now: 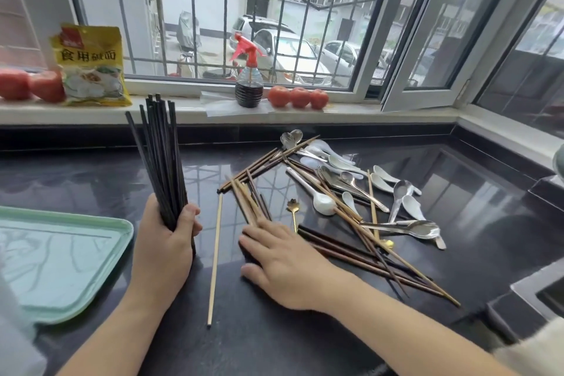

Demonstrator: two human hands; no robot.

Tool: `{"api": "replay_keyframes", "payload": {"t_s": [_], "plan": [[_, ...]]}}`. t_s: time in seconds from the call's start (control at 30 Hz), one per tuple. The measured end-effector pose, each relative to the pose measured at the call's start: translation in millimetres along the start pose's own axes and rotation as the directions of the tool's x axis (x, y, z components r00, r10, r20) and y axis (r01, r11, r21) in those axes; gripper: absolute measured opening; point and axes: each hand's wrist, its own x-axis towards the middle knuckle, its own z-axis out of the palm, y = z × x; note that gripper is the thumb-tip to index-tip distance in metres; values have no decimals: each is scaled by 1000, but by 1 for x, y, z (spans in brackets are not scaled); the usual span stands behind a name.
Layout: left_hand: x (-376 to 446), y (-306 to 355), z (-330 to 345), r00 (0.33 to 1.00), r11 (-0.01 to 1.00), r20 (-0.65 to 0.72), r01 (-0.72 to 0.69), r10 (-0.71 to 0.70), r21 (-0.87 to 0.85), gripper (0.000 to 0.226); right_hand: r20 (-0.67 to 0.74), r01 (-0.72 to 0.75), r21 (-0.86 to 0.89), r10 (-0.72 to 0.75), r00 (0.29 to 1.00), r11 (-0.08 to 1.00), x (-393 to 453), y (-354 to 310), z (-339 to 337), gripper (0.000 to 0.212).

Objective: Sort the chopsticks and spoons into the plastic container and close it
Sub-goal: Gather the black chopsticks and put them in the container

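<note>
In the head view, the left hand (166,241) is wrapped around a bundle of dark chopsticks (161,162), held upright with their lower ends on the black worktop (91,180) and their tops fanning out. The right hand (283,259) lies flat, fingers straight, on the near ends of some brown chopsticks (247,201) at the edge of the mixed pile, gripping nothing. Beyond it, white spoons (323,201) and metal spoons (424,227) lie tangled with more chopsticks, and one pale chopstick (216,256) lies alone between the hands. A mint-green tray-like piece (61,262) sits at the left; whether it is the plastic container's lid or base I cannot tell. The step in hand appears to be gathering chopsticks by kind, with most of the sorting not yet done. To do it well, the right hand should probably sweep the brown sticks together so they lie parallel, pick them up near the ends, then tap them on the worktop to level them. The left-hand bundle needs a firm grip, since the splayed tops could slip apart. Lifting sticks out from under spoons slowly should avoid flicking the spoons away.
</note>
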Motion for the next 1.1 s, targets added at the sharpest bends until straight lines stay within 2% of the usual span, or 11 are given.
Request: {"api": "replay_keyframes", "payload": {"t_s": [0.17, 0.3, 0.37, 0.43, 0.67, 0.73, 0.8, 0.87, 0.93, 1.0, 1.1], "plan": [[3, 1, -2, 998, 999, -63, -4, 2, -37, 20, -100, -182, -62, 175, 979, 981, 19, 37, -3, 56], [8, -4, -3, 996, 999, -90, -21, 16, -45, 11, -86, 19, 187, -3, 996, 982, 29, -29, -15, 54], [7, -3, -4, 995, 999, -94, -20, 17, -31, 15, -41, 85, 170, -79, 996, 982, 35, -50, -6, 55], [4, -1, -5, 996, 999, -90, -27, 24, -27, 22, -100, 100, 94, -91, 991, 991, 35, -43, 3, 45], [-2, 10, 4, 999, 999, 32, -29, 30, -42, 8, -90, -227, -55, 221, 971, 972, 34, 46, -8, 27], [-5, 16, 4, 996, 998, 76, -48, 52, -51, 11, -131, -261, 105, 274, 953, 960, 40, 40, -18, 30], [-8, 23, 2, 987, 997, 150, -50, 58, -55, 11, -130, -157, 557, 273, 953, 816, 40, 13, -41, 51], [-11, 25, 0, 971, 998, 233, -47, 56, -40, 18, -139, 63, 857, 111, 984, 512, 41, -23, -66, 70], [-15, 27, 1, 958, 998, 284, -55, 43, 37, 23, -237, 201, 887, 37, 971, 415, 43, -54, -83, 61], [-18, 28, 3, 956, 997, 291, -47, 29, 56, 20, -331, 245, 878, 152, 931, 411, 48, -75, -93, 55], [-18, 28, 3, 964, 998, 265, -10, -5, 55, 31, -358, 277, 919, 305, 882, 279, 53, -89, -94, 28]]}}
